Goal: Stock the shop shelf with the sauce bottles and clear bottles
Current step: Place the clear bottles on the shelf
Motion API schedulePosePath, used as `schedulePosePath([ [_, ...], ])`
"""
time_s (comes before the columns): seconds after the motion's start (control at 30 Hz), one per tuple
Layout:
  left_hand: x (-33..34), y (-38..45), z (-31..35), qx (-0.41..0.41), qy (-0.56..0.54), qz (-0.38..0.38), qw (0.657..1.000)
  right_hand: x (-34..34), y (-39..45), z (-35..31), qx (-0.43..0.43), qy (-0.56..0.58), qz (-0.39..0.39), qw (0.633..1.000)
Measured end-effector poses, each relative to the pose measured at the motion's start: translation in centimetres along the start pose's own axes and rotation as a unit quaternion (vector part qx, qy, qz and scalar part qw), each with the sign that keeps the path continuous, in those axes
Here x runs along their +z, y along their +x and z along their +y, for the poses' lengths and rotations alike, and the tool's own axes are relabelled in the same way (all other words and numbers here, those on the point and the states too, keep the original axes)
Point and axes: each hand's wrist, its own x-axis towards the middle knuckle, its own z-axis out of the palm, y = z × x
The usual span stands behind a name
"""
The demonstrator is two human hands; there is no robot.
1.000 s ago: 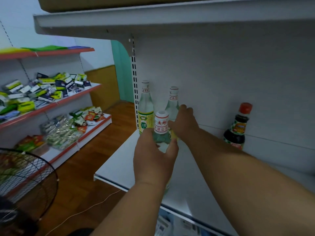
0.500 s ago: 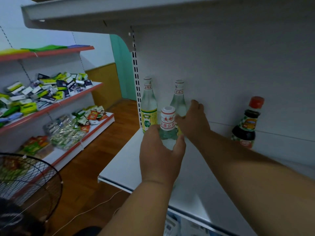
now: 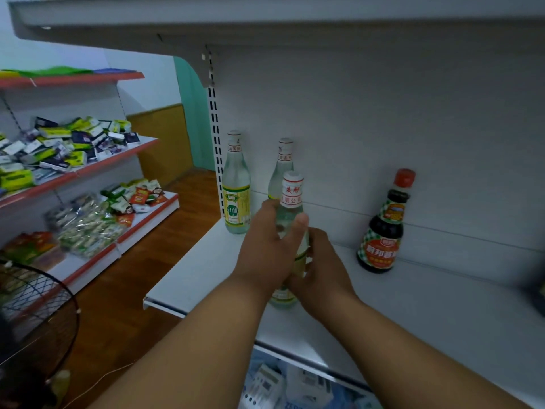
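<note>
Your right hand (image 3: 321, 267) has left the rear clear bottle (image 3: 282, 169) and joined your left hand (image 3: 269, 252); both now grasp the front clear bottle (image 3: 290, 208), standing upright on the shelf (image 3: 413, 305), well apart from the sauce bottle (image 3: 383, 228).

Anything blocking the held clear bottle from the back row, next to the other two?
Directly behind the held bottle stands the second clear bottle, so straight back is blocked. The shelf between that one and the sauce bottle looks free. Both hands, left and right, grip it.
</note>
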Motion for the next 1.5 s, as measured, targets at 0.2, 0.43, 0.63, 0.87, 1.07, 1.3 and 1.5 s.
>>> schedulePosePath([
  [0.2,-0.6,-3.6,-5.5,-0.101,0.122,-0.036,0.987,-1.1,2.1,1.1,-0.013,-0.048,0.092,0.995],
  [0.43,-0.1,-1.7,-4.9,-0.034,0.208,-0.019,0.977,-2.4,6.5,2.0,0.024,-0.088,0.1,0.991],
  [0.63,1.6,3.8,-4.6,-0.096,0.191,0.029,0.977,-2.5,8.5,2.5,0.035,-0.123,0.106,0.986],
  [0.87,4.0,6.6,-6.0,-0.112,0.196,0.07,0.972,-3.4,10.3,3.5,0.041,-0.181,0.113,0.976],
  [1.07,5.8,8.6,-7.0,-0.092,0.186,0.115,0.972,-3.8,10.9,3.8,0.034,-0.204,0.109,0.972],
  [1.3,5.5,9.1,-8.1,-0.073,0.219,0.128,0.965,-3.8,11.1,3.4,0.036,-0.201,0.095,0.974],
  [1.5,4.4,9.0,-8.4,-0.074,0.215,0.136,0.964,-3.2,11.5,2.9,0.038,-0.204,0.096,0.974],
])
